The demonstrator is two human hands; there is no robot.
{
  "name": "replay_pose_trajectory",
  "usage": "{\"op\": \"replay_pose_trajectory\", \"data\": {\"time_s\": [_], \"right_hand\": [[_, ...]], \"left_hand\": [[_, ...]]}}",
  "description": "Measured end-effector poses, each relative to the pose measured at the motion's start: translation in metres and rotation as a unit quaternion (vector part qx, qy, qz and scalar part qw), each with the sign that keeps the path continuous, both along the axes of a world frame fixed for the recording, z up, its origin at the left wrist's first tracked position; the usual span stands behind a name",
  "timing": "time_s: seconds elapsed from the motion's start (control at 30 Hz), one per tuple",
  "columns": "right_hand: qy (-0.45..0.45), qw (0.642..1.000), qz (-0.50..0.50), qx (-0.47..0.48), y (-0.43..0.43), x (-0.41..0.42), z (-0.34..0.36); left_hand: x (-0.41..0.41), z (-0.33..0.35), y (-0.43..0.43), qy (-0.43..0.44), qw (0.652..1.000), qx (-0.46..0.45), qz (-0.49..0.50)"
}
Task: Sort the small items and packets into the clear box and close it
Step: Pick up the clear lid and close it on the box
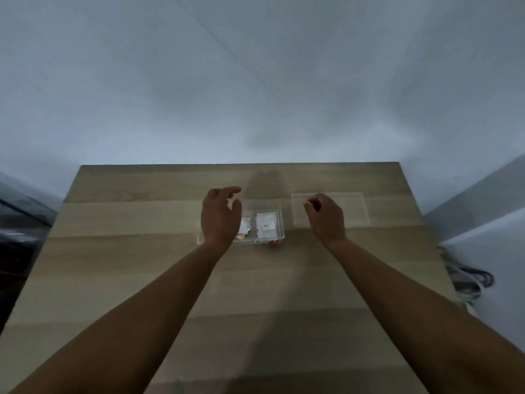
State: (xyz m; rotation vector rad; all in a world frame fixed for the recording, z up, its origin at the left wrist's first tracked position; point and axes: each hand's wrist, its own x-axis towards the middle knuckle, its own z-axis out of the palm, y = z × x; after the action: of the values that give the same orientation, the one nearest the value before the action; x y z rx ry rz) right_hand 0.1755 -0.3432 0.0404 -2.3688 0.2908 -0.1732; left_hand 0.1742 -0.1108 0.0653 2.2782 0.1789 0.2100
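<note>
On the wooden table [113, 265], the left hand [220, 214], grip loose and empty, hides part of the clear box [279, 223]; right hand [326, 216] curled, grip unclear.

Left hand [220, 216] covers clear box [279, 223] left half; right half open; lid [355, 209] beside.

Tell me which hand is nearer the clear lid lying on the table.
Right. The right hand hovers over the clear lid's left part; the left hand is further left, over the clear box.

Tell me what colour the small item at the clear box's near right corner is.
Red, seen in the head view: the small item at the clear box.
</note>
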Motion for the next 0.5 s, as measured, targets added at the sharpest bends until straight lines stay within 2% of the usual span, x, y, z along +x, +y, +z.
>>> {"op": "replay_pose_trajectory", "data": {"time_s": [0.07,0.17,0.37,0.5], "right_hand": [[0.007,0.999,-0.043,0.003,-0.025,-0.001,-0.001],[0.026,0.995,-0.1,0.006,-0.063,-0.005,-0.003],[0.106,0.983,-0.148,0.018,-0.116,-0.015,-0.013],[0.174,0.976,-0.126,0.029,-0.131,-0.015,-0.025]], "left_hand": [[0.002,0.006,-0.031,-0.007,0.998,-0.034,-0.051],[0.007,0.008,-0.079,0.012,0.991,-0.037,-0.13],[0.022,-0.006,-0.152,0.225,0.953,-0.017,-0.204],[0.031,-0.021,-0.168,0.279,0.943,0.038,-0.177]]}}
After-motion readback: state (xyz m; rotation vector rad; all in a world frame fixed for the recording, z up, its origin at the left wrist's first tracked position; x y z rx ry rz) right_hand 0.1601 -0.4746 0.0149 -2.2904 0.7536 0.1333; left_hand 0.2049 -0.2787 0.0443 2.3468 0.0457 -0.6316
